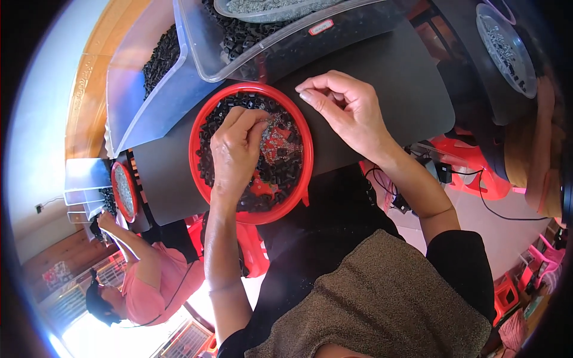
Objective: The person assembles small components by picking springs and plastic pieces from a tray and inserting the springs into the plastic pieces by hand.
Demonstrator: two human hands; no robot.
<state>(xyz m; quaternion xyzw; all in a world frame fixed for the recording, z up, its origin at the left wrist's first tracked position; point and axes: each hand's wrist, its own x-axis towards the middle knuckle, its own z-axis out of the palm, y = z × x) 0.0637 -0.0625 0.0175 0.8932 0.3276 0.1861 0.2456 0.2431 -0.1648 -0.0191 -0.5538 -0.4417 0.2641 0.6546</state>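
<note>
A round red basin (pixel 307 161) stands at the table's near edge, holding many small black plastic parts (pixel 289 174) and a patch of tiny silvery metal pieces (pixel 276 143). Over its left half is my left hand (pixel 234 143), closed, its thumb and fingertips pinched together beside the metal pieces. What lies in that pinch is hidden. To the right of the basin my right hand (pixel 351 107) is raised above the dark tabletop, thumb and forefinger tips drawn together. Anything between them is too small to make out.
Clear plastic bins (pixel 206 74) of black parts stand behind the basin, with a tub of metal pieces (pixel 268 8) on top. A dark table (pixel 391 83) lies beneath. Far right is a clear tray (pixel 506 53); at left a person in pink (pixel 158 274) works beside another basin (pixel 124 194).
</note>
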